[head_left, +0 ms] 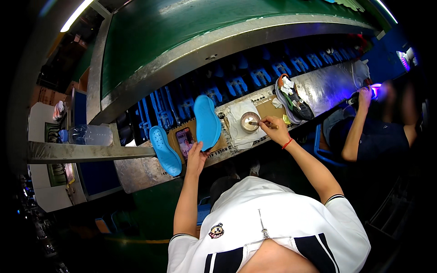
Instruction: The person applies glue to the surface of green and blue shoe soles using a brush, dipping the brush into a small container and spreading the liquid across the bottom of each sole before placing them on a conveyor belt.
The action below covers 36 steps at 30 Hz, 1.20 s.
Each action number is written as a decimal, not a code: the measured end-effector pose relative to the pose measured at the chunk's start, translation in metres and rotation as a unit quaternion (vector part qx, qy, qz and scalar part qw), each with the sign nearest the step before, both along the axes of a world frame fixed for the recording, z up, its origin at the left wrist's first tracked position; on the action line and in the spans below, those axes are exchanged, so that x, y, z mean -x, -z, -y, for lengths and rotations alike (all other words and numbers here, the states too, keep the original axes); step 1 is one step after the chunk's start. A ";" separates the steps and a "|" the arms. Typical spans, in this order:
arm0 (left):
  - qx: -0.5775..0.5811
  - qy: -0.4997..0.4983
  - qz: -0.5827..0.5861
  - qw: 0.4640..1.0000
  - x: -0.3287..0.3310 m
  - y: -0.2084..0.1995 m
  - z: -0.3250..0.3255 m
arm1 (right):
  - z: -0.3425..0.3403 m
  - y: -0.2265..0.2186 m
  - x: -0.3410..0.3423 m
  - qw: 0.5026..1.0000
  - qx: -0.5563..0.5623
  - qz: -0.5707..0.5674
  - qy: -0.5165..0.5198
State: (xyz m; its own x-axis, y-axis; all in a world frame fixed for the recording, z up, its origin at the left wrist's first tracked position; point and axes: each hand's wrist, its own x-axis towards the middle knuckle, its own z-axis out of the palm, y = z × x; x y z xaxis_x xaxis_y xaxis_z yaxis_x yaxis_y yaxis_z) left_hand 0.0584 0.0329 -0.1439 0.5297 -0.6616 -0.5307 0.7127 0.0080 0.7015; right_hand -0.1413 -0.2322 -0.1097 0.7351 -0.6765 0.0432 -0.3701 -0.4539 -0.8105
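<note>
My left hand [196, 159] grips the heel end of a blue shoe insole [207, 120], which stands tilted above the bench. Beside it a second blue insole [165, 151], dotted with small holes near its far end, lies at the left. Between the two rests a phone [185, 142] with a lit screen. In my right hand [276, 128] is a thin brush [259, 123], its tip inside a round cup [250, 122] of pale liquid. A white cloth [236, 119] lies under the cup.
A shoe [292, 101] with paper stuffed inside sits right of the cup. Behind the bench [325, 88] runs a row of blue brackets [236, 86] beneath a green conveyor [218, 20]. A metal bar [91, 152] and water bottle [91, 135] are left; another person [371, 132] works at right.
</note>
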 end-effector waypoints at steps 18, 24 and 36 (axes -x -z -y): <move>0.046 0.019 0.263 0.963 0.036 -0.087 0.036 | 0.001 -0.013 0.005 0.991 -0.085 0.092 0.038; 0.051 0.015 0.276 0.960 0.041 -0.104 0.059 | 0.004 -0.022 0.017 0.977 -0.205 0.038 0.052; 0.053 -0.019 0.337 0.940 0.047 -0.106 0.074 | -0.041 -0.123 0.012 0.977 -0.087 0.157 -0.117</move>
